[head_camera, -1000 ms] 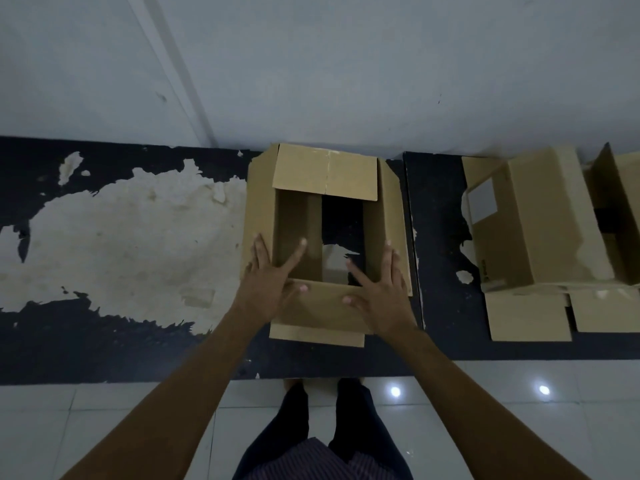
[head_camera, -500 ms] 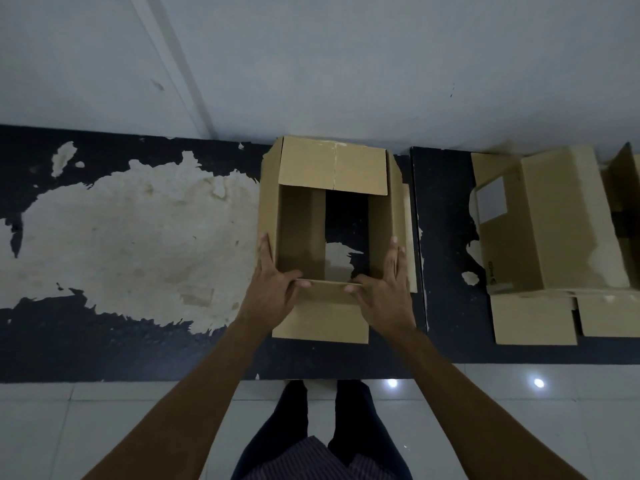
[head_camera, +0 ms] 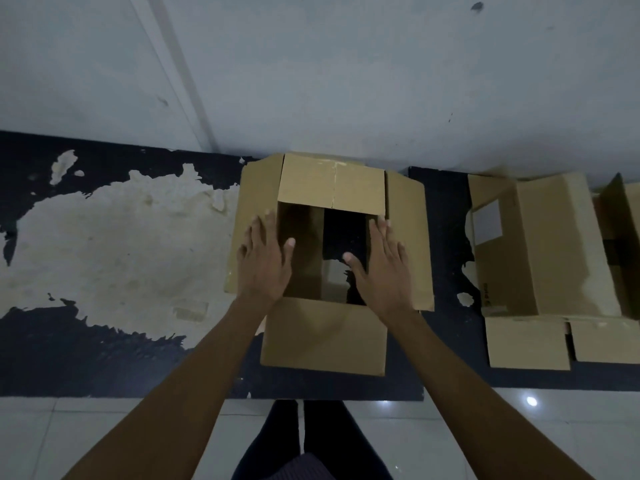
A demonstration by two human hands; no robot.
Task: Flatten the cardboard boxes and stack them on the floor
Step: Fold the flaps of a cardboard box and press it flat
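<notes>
An open brown cardboard box (head_camera: 323, 336) stands on the dark floor against the wall, its flaps spread outward and its bottom partly open to the floor. My left hand (head_camera: 265, 263) lies flat with straight fingers along the box's left side flap at the opening's edge. My right hand (head_camera: 381, 263) lies flat the same way along the right side flap. Both thumbs reach in over the opening. A second cardboard box (head_camera: 554, 244) with a white label lies on its side to the right.
A third box (head_camera: 623, 209) shows at the far right edge. The dark floor strip has large peeled pale patches (head_camera: 114, 244) on the left. White tiles (head_camera: 52, 441) lie near my legs, and the grey wall (head_camera: 346, 81) rises behind the boxes.
Both hands slid forward from the near flap to the side flaps. The side flaps are now spread wider and the near flap hangs down flat toward me.
</notes>
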